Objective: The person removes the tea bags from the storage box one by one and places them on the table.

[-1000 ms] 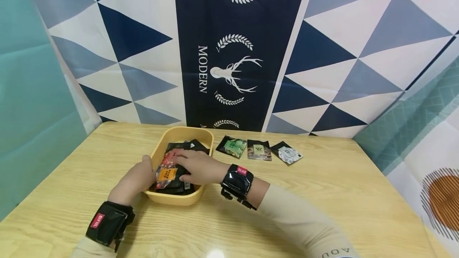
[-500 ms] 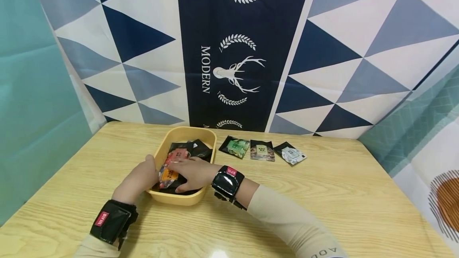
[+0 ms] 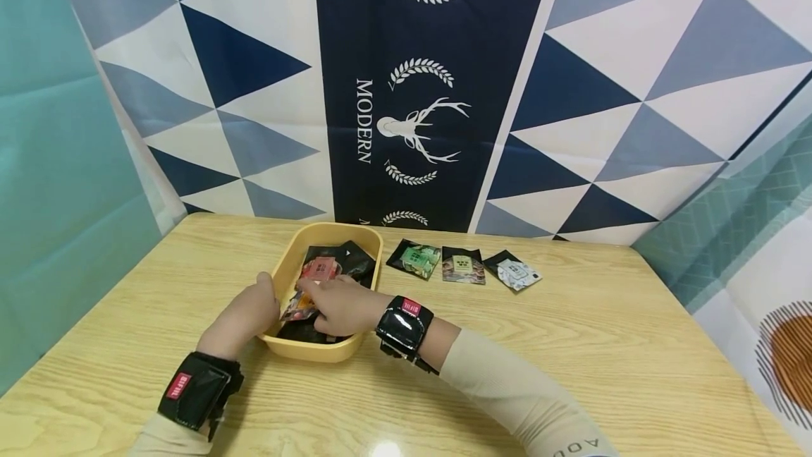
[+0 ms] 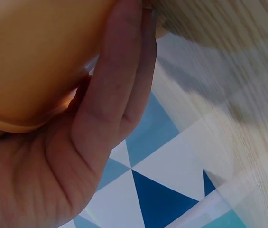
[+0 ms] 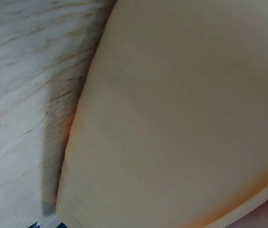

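A yellow plastic bin [image 3: 311, 352] on the table holds several black sachets with coloured labels. My left hand [image 3: 249, 310] grips its left side, thumb over the rim; the left wrist view shows the fingers [image 4: 107, 85] along the bin's outer wall. Inside the bin, my right hand [image 3: 347, 305] pinches a sachet with an orange label [image 3: 306, 300] between thumb and index finger, partly covering it. A sachet with a red label [image 3: 320, 268] lies just beyond those fingers. The right wrist view is filled mostly by the bin's outer wall [image 5: 171, 114], with the right hand's fingers hidden.
To the right of the bin, a green-labelled sachet [image 3: 415, 259], a brown sachet with a pale yellow label [image 3: 463, 266] and a white-and-black sachet [image 3: 514, 271] lie in a row on the wooden table [image 3: 571, 344]. A patterned cloth [image 3: 266, 76] hangs behind the table.
My right hand's fingers have drawn together on the orange-labelled sachet, which now sits tilted and shows less of its label. The left hand stays at the bin's rim.
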Available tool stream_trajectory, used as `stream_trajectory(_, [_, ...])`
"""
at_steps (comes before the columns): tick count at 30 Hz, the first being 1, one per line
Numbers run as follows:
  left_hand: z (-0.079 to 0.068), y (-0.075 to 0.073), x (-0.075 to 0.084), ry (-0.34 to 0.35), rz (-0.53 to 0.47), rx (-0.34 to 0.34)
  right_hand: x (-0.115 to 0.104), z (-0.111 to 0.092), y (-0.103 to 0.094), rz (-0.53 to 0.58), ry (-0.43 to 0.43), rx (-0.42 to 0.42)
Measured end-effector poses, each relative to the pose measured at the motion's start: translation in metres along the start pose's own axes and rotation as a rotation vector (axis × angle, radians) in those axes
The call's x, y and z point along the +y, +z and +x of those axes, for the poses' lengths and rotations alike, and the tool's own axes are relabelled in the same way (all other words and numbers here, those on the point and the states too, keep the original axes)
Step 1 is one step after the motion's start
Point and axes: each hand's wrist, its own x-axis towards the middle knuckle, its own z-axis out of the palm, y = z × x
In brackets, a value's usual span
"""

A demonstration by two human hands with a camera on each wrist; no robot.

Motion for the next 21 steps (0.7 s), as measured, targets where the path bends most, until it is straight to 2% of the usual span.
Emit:
stream_trajectory(8, [0.0011, -0.001, 0.0009, -0.006, 0.018, 0.007, -0.0015, -0.0028, -0.0027, -0.119, 0.0, 0.116])
stream_trajectory(15, [0.0024, -0.0012, 0.0012, -0.021, 0.017, -0.012, 0.0023, -0.0068, -0.0009, -0.098, 0.056, 0.154])
stream_trajectory(21, [0.0039, -0.0001, 0.0008, -0.047, 0.021, -0.028, 0.0056, -0.0075, -0.0011, -0.093, 0.038, 0.203])
